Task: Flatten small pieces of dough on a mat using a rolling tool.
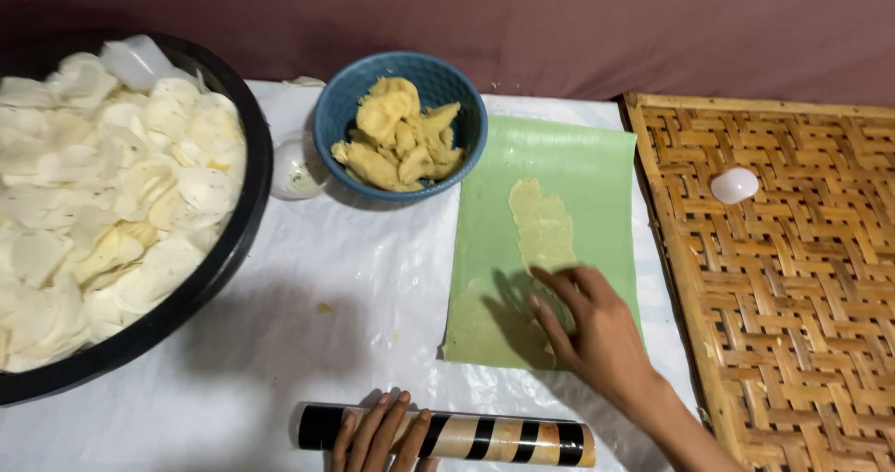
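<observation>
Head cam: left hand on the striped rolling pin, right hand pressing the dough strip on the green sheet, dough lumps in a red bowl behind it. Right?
Not quite: the bowl holding the dough lumps is blue, not red, as the head view shows. The rest holds: the left hand rests on the striped rolling pin, and the right hand presses the dough strip on the green sheet.

Both hands are bare: no gloves, rings or bracelets show. The right hand (597, 328) leads into a bare wrist and forearm with no sleeve or watch in view. Of the left hand (378, 432) only slim fingers with short, unpainted nails show.
</observation>
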